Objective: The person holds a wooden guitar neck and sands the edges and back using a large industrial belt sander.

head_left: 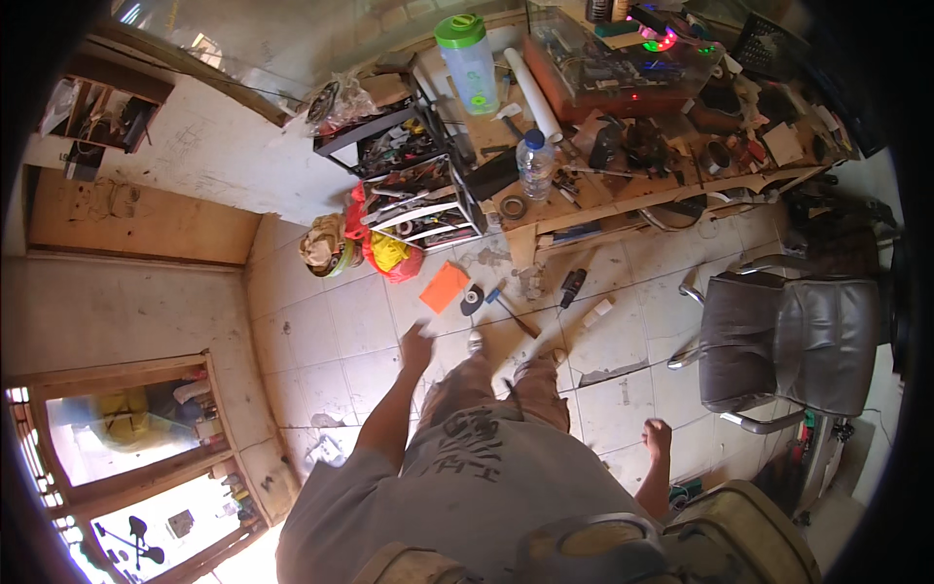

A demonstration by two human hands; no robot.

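My left hand (418,347) hangs over the tiled floor, its fingers smeared by motion. Nearest to it lie a flat orange sheet (445,288) and a black piece with a pale round centre (472,299). Beside them on the floor is a hammer-like tool (511,312) with a blue end and a dark handle. A dark handheld tool (573,288) lies farther right, with a small pale block (598,311) close by. My right hand (658,436) is lowered at my side with curled fingers, and no object shows in it. It touches nothing.
Ahead stands a cluttered wooden workbench (525,238) with a water bottle (535,167), a green-lidded jug (467,63) and a tape roll (513,206). Tool racks (428,226) and filled bags (394,255) are left of it. A dark office chair (744,341) is at right.
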